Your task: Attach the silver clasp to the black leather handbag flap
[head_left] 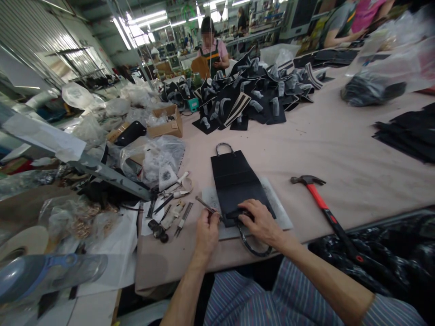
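My left hand (208, 233) is closed around a thin metal rod-like tool (204, 203), its free end pointing up and left. A flat black bag panel (234, 174) lies in front of me, with one wrapped loop handle (224, 145) at its far end and another wrapped handle (249, 246) at its near end. My right hand (261, 222) rests on the near end of the panel, its fingers curled in at the base of the near handle. What sits under those fingertips is partly hidden. A pale slab (280, 213) lies under the panel.
A claw hammer (319, 197) with a red and black handle lies on the right. Small tools (183, 219) and plastic bags (159, 156) crowd the left. Black bag pieces (251, 97) pile up at the back; a person (213, 50) stands behind them.
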A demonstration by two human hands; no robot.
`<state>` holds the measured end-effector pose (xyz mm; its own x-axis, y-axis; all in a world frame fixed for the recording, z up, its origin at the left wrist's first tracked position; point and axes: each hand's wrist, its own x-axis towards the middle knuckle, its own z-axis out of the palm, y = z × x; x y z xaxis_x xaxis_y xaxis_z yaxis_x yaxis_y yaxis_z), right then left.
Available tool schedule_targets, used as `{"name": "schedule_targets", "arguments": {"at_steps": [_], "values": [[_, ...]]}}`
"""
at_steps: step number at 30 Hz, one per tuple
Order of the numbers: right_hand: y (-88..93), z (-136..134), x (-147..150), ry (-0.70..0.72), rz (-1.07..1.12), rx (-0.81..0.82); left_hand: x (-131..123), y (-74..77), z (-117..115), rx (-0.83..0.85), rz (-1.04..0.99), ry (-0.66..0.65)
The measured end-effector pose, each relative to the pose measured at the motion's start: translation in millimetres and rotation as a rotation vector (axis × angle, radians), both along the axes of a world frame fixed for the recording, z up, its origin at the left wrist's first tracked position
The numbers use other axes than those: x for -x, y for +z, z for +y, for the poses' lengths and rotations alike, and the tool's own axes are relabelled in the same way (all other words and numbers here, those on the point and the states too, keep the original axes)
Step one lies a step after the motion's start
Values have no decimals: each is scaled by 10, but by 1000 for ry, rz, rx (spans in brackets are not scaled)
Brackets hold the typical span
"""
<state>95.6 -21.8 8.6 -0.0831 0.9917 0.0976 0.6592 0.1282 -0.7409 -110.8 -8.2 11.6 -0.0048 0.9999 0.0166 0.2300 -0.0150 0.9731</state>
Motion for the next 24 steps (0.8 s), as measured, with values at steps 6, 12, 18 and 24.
{"name": "schedule_targets", "arguments": {"at_steps": [6,12,18,24], "values": [[281,-78,57,197,630,299,-240,286,-59,-148,211,-313],[125,1,23,-56,754,246,-350,241,-109,-200,246,-340],[-30,355,-76,-390,1138,321,-198,61,-46,274,-113,294],[-122,511,-145,-482,1276,329,-181,4,-30,643,-454,297]]}}
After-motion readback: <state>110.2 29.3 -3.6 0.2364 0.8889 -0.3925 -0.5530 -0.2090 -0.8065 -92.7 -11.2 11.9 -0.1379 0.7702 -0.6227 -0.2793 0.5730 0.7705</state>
